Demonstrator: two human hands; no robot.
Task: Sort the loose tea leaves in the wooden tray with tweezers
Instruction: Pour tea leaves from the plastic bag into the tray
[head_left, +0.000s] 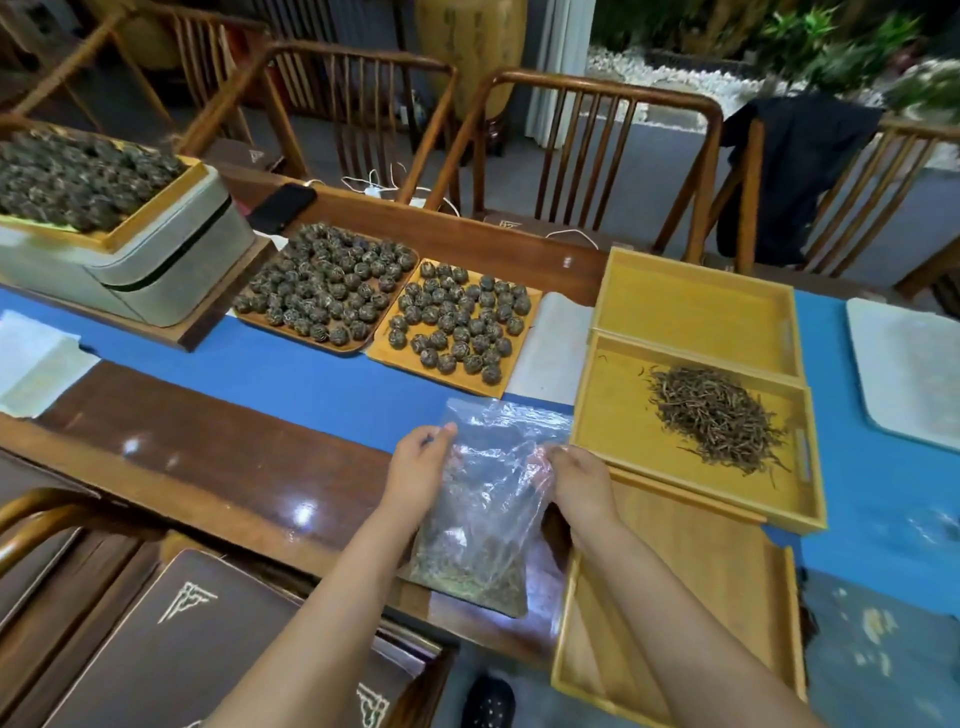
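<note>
Looks like still prep tbh, not actual sorting yet: both hands hold a clear plastic bag (488, 499) of loose tea over the table edge. Left hand (418, 462) pinches the bag's top left edge, right hand (579, 480) pinches the right side, prob opening or closing the mouth, can't tell which. The tea leaves (719, 418) to sort sit in a pile in the wooden tray (623, 415), just right of the bag. Next move needs tweezers imo, but none visible anywhere. Right fingertips are blurred behind the plastic, and the near tray (727, 571) is partly covered by the right arm.
</note>
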